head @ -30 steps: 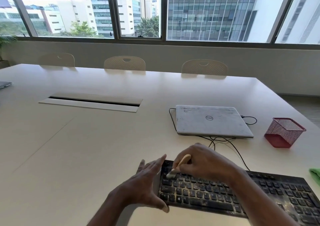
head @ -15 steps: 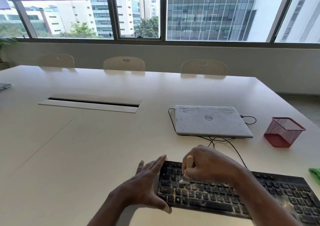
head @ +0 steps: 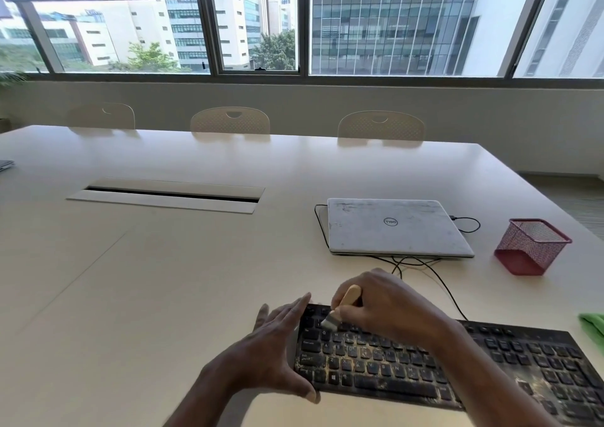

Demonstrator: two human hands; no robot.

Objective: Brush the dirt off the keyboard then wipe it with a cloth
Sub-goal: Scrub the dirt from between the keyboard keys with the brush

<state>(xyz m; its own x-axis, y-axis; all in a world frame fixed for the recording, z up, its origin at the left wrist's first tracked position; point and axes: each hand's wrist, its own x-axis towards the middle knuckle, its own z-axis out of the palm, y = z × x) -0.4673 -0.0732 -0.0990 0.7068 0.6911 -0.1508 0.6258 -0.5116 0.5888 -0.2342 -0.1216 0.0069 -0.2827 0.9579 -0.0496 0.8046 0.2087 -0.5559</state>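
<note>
The keyboard (head: pixel 457 368) lies lower right on the bench (head: pixel 163 296), its long axis running rightward. The right grip (head: pixel 389 309) pinches the brush (head: pixel 347 301) at its upper-left keys. The left grip (head: pixel 271 351), fingers straight, braces the left end.

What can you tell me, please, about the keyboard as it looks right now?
The keyboard is black, full-size and plastic-looking, lying flat at the near edge of the table. Pale crumbs and dust speckle its keys. The left hand braces its left end with straight fingers; the right hand grips a wooden-handled brush whose bristles touch the upper-left keys.
</note>
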